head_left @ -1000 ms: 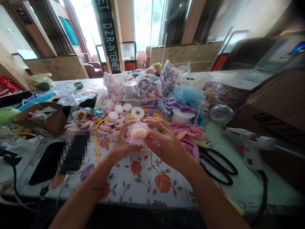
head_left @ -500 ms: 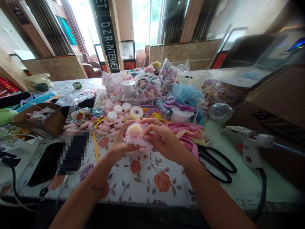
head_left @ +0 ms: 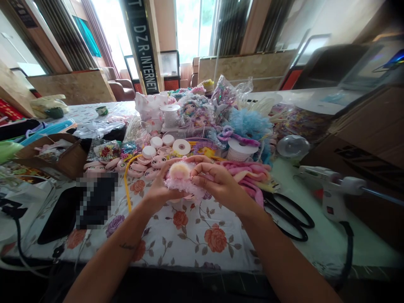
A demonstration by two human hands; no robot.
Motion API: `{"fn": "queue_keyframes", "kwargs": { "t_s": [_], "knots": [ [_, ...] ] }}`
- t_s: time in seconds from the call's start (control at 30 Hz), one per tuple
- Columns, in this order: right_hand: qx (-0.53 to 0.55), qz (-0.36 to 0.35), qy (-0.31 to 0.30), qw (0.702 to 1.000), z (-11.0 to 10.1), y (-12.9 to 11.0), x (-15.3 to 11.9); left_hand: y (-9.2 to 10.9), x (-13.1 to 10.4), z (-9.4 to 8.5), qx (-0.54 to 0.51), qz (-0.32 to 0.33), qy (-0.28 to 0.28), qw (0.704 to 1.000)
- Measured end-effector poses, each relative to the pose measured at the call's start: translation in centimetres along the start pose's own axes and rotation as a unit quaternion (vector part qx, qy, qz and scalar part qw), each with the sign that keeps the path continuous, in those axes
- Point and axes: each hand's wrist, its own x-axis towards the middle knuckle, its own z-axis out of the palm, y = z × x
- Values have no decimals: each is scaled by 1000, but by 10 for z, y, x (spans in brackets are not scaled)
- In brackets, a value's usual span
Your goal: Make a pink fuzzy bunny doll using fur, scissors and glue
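Between both hands, above the flowered tablecloth (head_left: pixel 189 240), is a small fluffy pink doll head (head_left: pixel 179 173) with a pale yellow top and a frilly pink edge. My left hand (head_left: pixel 159 187) wraps round its left side, thumb beneath it. My right hand (head_left: pixel 214 179) grips its right side, with thumb and index finger pinched at the fuzzy edge. Whether a smaller piece lies in that pinch is hidden. Just behind my hands lie several pink doll faces (head_left: pixel 136 169) and a white ribbon spool (head_left: pixel 182 147).
Black-handled scissors (head_left: pixel 292 216) and a white glue gun (head_left: pixel 330 189) lie to the right, before a large cardboard box (head_left: pixel 362 126). Pink fuzzy strips (head_left: pixel 243 170) sit beside my right hand. At left are a black phone (head_left: pixel 59 214) and an open carton (head_left: pixel 59 155).
Hardly anything differs. The view has shifted slightly, and both hands keep their grip on the fluffy doll head in nearly the same pose.
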Motion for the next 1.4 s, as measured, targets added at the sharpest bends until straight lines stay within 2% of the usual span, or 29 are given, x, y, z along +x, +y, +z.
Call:
{"fn": "queue_keyframes", "kwargs": {
  "t_s": [0.23,0.4,0.5,0.63,0.77,0.93,1.07,1.13,1.23,1.27,1.3,1.4],
  "knots": [
    [37,18,14,999,2,1,-1,-4,-3,-2,-20,-39,24,999],
    [46,14,24,999,4,4,-1,-4,-2,0,-24,-39,33,998],
    [10,3,34,999,4,4,1,-2,-1,3,-28,-26,36,999],
    [-46,-38,100,993,3,5,0,7,0,8,-76,-33,37,996],
    [-21,-41,158,986,6,13,-8,14,-3,16,-134,-50,31,989],
    [53,59,94,992,11,19,-15,10,-8,30,-159,-53,-3,986],
    [70,94,88,989,5,19,-17,9,-9,31,-148,-48,-72,985],
    [54,90,73,992,-1,20,-19,12,-7,24,-111,-2,-42,993],
    [15,92,21,995,-9,24,-22,22,-2,11,26,106,98,989],
    [0,99,4,995,-11,24,-22,27,-1,8,75,118,115,984],
    [-17,108,-12,994,-12,24,-21,32,1,6,116,112,109,981],
    [-70,135,-44,987,-13,20,-13,50,7,7,203,56,27,977]
  ]
}}
